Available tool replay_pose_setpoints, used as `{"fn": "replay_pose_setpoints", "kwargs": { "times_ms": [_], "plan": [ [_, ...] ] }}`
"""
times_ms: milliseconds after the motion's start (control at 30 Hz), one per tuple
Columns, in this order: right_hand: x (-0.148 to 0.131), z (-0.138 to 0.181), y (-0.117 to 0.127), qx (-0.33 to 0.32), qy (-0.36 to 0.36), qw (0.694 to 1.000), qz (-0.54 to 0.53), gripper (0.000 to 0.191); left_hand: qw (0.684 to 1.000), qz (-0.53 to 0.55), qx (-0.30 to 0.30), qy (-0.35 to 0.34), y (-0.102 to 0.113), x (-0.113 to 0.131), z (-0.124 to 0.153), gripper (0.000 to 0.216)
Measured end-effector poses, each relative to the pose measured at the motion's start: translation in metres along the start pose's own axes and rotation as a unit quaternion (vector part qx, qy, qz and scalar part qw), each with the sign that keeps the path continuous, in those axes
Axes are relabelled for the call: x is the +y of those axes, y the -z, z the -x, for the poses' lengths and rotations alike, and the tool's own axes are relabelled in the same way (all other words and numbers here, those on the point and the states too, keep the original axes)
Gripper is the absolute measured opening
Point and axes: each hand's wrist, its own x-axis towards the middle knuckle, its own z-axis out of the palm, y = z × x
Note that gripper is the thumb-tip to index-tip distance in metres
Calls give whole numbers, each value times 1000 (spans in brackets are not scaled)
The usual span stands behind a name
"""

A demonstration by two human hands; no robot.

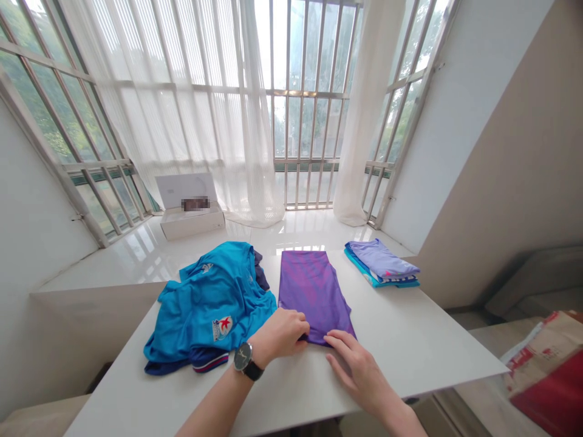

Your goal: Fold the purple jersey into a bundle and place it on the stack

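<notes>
A purple garment (311,291), folded into a long narrow strip, lies on the white table (410,340) in front of me. My left hand (279,335), with a black watch on the wrist, pinches the strip's near left corner. My right hand (357,367) lies flat with fingers stretched out, its fingertips touching the near right corner. To the left sits a heap of unfolded blue shirts (209,306), the top one with a star badge. At the far right rests a small stack of folded clothes (381,263), lilac on top of turquoise.
An open white box (189,209) stands on the glossy window ledge behind the table, before sheer curtains and barred windows. A red and brown bag (549,373) sits low at the right, past the table's edge. A wall runs along the right.
</notes>
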Motion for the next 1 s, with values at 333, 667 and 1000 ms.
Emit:
{"fn": "replay_pose_setpoints", "kwargs": {
  "times_ms": [333,667,1000],
  "plan": [
    [-7,-30,-7,0,6,997,73,37,999,-21,14,45,-13,9,-8,5],
    [10,-49,2,-121,-46,985,111,44,988,76,49,125,-13,-2,-8,14],
    [25,-62,24,-139,-89,983,81,30,991,79,47,95,-10,-14,-1,5]
  ]
}}
